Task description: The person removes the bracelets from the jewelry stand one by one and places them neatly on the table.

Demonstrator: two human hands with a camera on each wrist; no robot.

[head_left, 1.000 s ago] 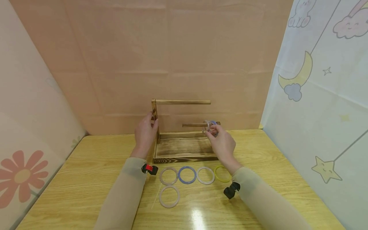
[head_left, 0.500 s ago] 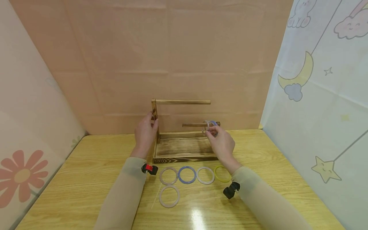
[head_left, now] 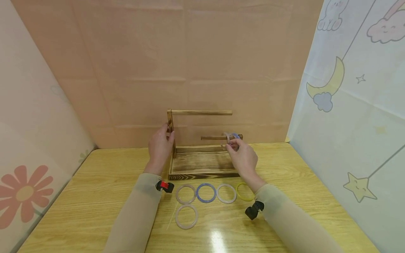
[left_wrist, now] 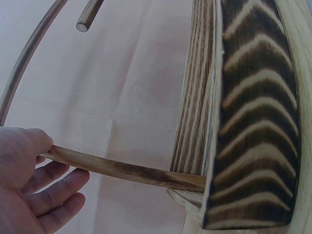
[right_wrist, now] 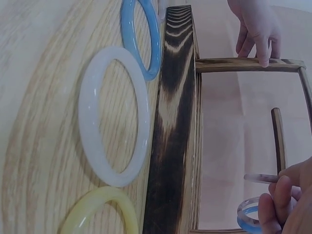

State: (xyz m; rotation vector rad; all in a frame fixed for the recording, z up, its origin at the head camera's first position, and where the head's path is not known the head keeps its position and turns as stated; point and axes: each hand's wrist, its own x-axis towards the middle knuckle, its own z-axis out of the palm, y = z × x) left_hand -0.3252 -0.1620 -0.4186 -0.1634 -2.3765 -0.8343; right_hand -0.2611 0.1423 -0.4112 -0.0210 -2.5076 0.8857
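In the head view, the left hand (head_left: pixel 159 149) grips the upright post (head_left: pixel 170 121) of the wooden rack (head_left: pixel 202 176), while the right hand (head_left: pixel 245 156) pinches a pale ring (head_left: pixel 227 135) around the lower bar (head_left: pixel 212 137), a blue ring (head_left: pixel 236 135) just beyond it, and five more rings (head_left: pixel 206 201) lie flat on the table (head_left: pixel 95 211). Over to the left wrist: thumb and fingers clasp that post. From the right wrist, the pinched ring shows edge-on, with a white ring (right_wrist: pixel 89 117) and a yellow one (right_wrist: pixel 100 195) beside the rack.
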